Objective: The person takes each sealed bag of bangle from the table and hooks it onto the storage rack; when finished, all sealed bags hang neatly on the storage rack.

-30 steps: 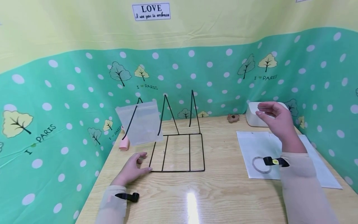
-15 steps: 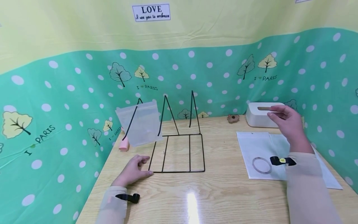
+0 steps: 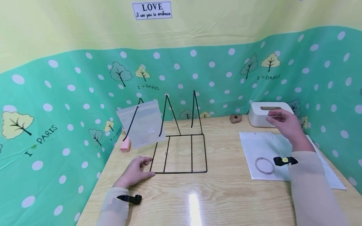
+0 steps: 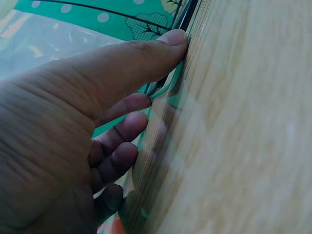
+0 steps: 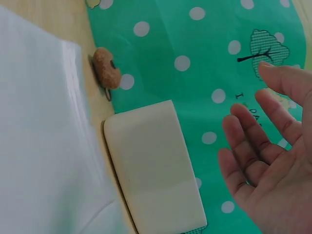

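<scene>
My left hand (image 3: 135, 171) is at the front left corner of a black wire rack (image 3: 192, 153). Its thumb rests on the wire at that corner, and the loosely bent fingers lie beside the left bar. A translucent zip bag (image 3: 147, 124) leans tilted between the two left uprights of the rack. On the right side my right hand (image 3: 288, 125) hangs in the air in front of a white tissue box (image 3: 255, 117). In the right wrist view the fingers (image 5: 239, 136) are spread and loosely bent, with nothing in the palm.
A flat white sheet-like packet (image 3: 249, 144) lies at the right, bearing a pale ring (image 3: 256, 165). By the back curtain sits a small brown object (image 3: 235, 118). Something pink and cylindrical (image 3: 125, 145) stands left of the rack. Polka-dot fabric encloses the table (image 3: 220, 194).
My right hand has moved right from over the tissue box's slot to the box's front right, then slightly back left. My left hand has barely shifted at the rack.
</scene>
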`<act>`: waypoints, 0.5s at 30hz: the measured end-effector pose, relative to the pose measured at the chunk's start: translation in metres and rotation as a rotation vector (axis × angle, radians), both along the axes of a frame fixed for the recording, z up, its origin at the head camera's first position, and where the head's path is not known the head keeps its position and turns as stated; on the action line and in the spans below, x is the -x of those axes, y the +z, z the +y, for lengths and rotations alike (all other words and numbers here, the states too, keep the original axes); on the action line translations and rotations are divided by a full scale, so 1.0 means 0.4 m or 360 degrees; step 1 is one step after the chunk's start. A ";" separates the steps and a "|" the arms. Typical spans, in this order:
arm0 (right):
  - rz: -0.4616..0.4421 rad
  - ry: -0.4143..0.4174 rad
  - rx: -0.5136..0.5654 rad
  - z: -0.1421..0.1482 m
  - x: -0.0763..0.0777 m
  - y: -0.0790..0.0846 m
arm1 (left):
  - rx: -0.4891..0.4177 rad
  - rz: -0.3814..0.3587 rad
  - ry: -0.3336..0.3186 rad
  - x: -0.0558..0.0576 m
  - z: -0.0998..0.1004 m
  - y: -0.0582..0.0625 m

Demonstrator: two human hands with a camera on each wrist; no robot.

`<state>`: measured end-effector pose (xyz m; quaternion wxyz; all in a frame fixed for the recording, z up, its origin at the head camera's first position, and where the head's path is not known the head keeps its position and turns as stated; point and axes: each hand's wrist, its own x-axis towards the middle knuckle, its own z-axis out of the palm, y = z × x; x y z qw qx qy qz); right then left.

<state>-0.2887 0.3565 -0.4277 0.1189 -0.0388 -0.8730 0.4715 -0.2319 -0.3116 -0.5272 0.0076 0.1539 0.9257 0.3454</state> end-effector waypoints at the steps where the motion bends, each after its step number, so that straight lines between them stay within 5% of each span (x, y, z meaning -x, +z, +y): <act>1: -0.0027 0.0027 -0.0028 0.003 0.005 -0.001 | -0.0001 0.0000 -0.0002 0.000 0.000 0.000; 15: -0.0326 0.0384 -0.0282 0.077 0.078 -0.057 | 0.0001 0.0028 0.0011 -0.002 0.001 0.000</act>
